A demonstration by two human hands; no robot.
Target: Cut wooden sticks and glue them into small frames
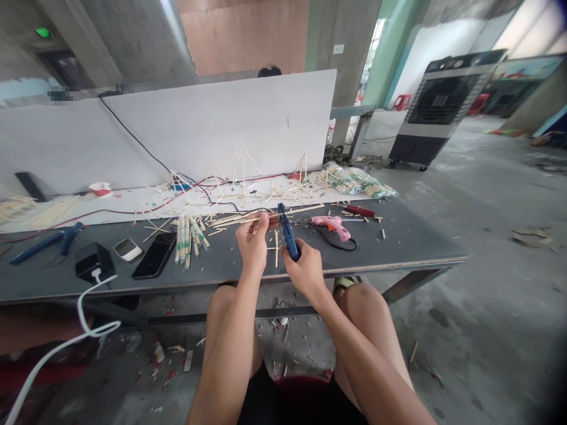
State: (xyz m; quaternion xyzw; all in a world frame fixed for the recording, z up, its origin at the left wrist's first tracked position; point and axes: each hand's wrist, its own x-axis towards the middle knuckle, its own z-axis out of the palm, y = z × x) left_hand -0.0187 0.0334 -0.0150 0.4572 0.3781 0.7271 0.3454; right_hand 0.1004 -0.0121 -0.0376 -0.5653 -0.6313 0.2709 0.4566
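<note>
Wooden stick (pixel 305 209): long and thin, held roughly level just above the tabletop (pixel 411 248), near the middle of its front edge. Left hand (pixel 252 239) pinches it between thumb and fingertips. Right hand (pixel 305 268) is fisted around the handles of the blue cutter (pixel 287 233), whose head points up and away and meets the stick just right of the left hand. Can't tell whether the blades are closed on it. A short stick (pixel 276 248) stands upright between the two hands; can't tell what supports it.

Just right of the hands: pink glue gun (pixel 332 224) lying on its side, red-handled tool (pixel 359 211) behind it. Left of the hands: bundle of wrapped sticks (pixel 188 236), then black phone (pixel 155 255), small white device (pixel 127 249), black charger (pixel 93 260) with white cable (pixel 88 319) dropping over the front edge. Blue tool (pixel 48 239) sits toward the left edge. Bagged sticks (pixel 358 182) are at the far right corner. Glued stick frames (pixel 243 165) stand along the back edge against the white board (pixel 221 124).
</note>
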